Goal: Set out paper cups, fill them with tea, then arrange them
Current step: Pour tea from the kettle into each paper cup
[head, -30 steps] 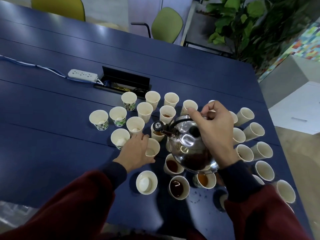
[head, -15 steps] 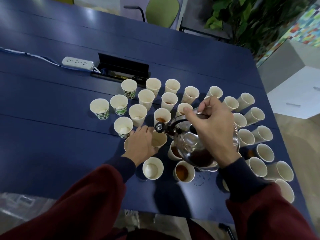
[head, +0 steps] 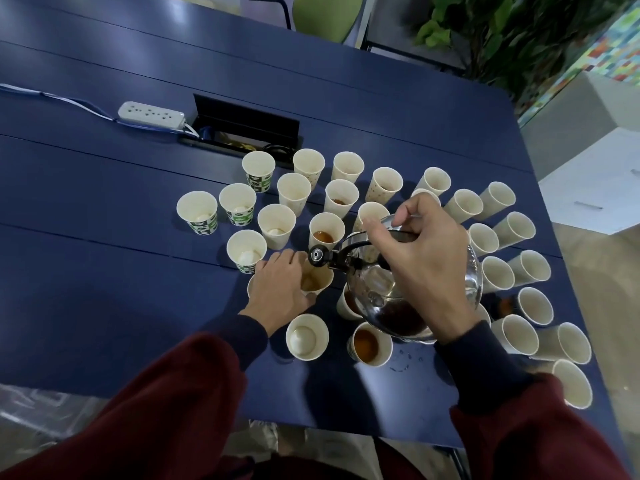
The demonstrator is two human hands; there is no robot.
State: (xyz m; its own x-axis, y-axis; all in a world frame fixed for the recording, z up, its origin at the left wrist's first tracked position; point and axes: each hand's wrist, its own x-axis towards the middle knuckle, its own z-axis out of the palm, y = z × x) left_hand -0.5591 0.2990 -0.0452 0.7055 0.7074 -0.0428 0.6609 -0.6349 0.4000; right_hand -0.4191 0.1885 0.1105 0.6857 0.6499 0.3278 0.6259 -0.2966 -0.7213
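Observation:
Several white paper cups stand clustered on the dark blue table [head: 104, 271]. My left hand [head: 280, 292] grips one paper cup [head: 317, 282] that holds a little tea. My right hand [head: 422, 258] holds the handle of a shiny steel kettle [head: 398, 306], tilted left so its spout [head: 317, 255] hangs just over that cup. A cup nearer me [head: 370, 344] and one behind the spout [head: 325, 230] hold brown tea. Several cups on the left contain a white lump, as does one [head: 306, 337] near my left wrist.
A white power strip [head: 150, 114] with a blue cable lies at the back left beside an open black cable box [head: 242, 129]. Rows of cups [head: 519, 306] fill the right side up to the table's edge. A green chair [head: 325, 15] and a plant [head: 502, 36] stand beyond the table.
The view has shifted, so the table's near edge shows. Both hands keep their grips; the spout has dropped closer to the held cup, which now shows tea inside.

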